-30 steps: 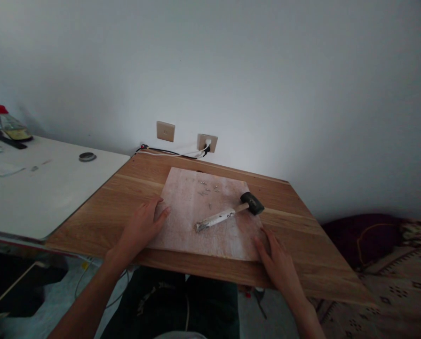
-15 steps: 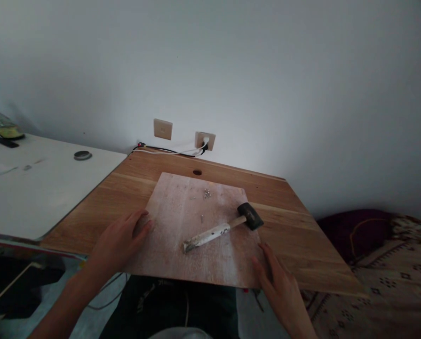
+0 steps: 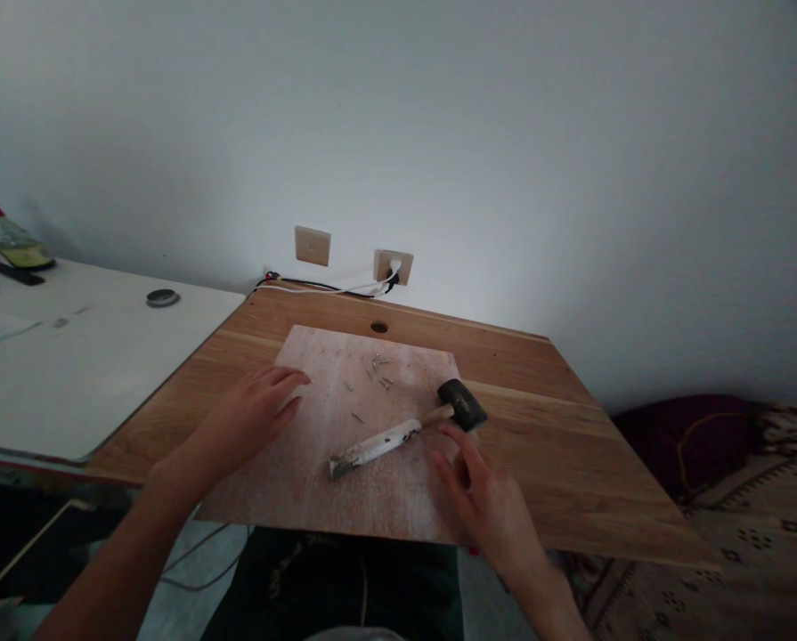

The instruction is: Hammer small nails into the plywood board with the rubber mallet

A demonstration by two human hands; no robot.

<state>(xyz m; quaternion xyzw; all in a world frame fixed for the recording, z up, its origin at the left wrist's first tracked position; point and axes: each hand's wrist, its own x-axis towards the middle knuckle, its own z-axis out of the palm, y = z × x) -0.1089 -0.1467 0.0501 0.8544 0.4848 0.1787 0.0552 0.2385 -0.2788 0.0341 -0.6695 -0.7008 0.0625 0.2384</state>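
A pale, worn wooden board (image 3: 291, 490) lies on the brown tabletop. On it rests a rubber mallet with a black head (image 3: 463, 405) and a white-smeared wooden handle (image 3: 378, 443), slanting down to the left. Several small nails (image 3: 379, 368) are scattered near the board's far side, and a single nail (image 3: 357, 417) lies closer to the handle. My left hand (image 3: 264, 405) is open over the board's left part, fingers stretched out, holding nothing. Just below the mallet head, my right hand (image 3: 482, 490) hovers close to the handle, fingers loosely bent and apart, with nothing visible in it.
At left a white table (image 3: 104, 356) adjoins the wooden tabletop (image 3: 538, 445), bearing a round dark lid (image 3: 163, 297) and a red-capped bottle (image 3: 17, 245). Cables run along the wall to a socket (image 3: 394, 267). A patterned cloth (image 3: 738, 543) covers something low at right.
The board and mallet have shifted slightly left, and the nails have spread apart. My left hand has moved up and inward over the board; my right hand has moved left and up toward the mallet.
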